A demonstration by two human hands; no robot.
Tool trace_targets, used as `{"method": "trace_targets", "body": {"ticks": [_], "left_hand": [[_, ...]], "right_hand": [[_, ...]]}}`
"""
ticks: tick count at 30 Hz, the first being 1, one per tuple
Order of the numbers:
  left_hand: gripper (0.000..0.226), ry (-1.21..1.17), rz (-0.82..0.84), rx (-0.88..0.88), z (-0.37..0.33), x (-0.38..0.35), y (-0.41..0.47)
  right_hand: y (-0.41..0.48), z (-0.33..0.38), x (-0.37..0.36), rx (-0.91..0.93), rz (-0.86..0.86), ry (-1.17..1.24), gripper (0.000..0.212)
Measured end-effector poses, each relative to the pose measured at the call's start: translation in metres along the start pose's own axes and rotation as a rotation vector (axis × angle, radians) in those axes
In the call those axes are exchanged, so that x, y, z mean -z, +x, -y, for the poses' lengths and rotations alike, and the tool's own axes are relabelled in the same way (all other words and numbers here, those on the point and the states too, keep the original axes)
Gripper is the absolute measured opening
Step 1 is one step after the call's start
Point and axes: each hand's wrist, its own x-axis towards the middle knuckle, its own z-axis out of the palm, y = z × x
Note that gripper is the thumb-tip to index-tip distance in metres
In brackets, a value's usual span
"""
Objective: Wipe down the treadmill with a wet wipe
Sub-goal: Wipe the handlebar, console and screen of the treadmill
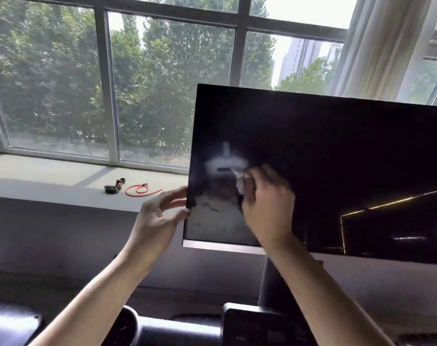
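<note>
The treadmill's large black screen (pixel 337 151) fills the right half of the view, tilted toward me on a dark post (pixel 268 283). My left hand (pixel 160 216) grips the screen's left edge, fingers curled round it. My right hand (pixel 267 206) holds a crumpled white wet wipe (pixel 240 182) against the glass at the lower left of the screen; this hand is blurred. The treadmill's dark handlebar (pixel 177 330) and a small console panel (pixel 252 325) lie along the bottom edge.
A wide grey windowsill (pixel 50 178) runs behind the treadmill under a big window (pixel 107 78). On the sill lie a red coiled cord (pixel 140 190) and small black parts (pixel 114 187). A pale curtain (pixel 377 46) hangs at the upper right.
</note>
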Motion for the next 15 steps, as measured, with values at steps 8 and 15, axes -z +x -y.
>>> {"method": "trace_targets", "body": {"ticks": [8, 15], "left_hand": [[0.049, 0.01, 0.043, 0.014, -0.001, 0.005, -0.002], [0.051, -0.015, -0.017, -0.004, -0.003, -0.004, 0.0]], "right_hand": [[-0.037, -0.008, 0.012, 0.006, 0.115, -0.096, 0.024], [-0.06, 0.007, -0.001, 0.026, 0.074, 0.034, 0.031]]}}
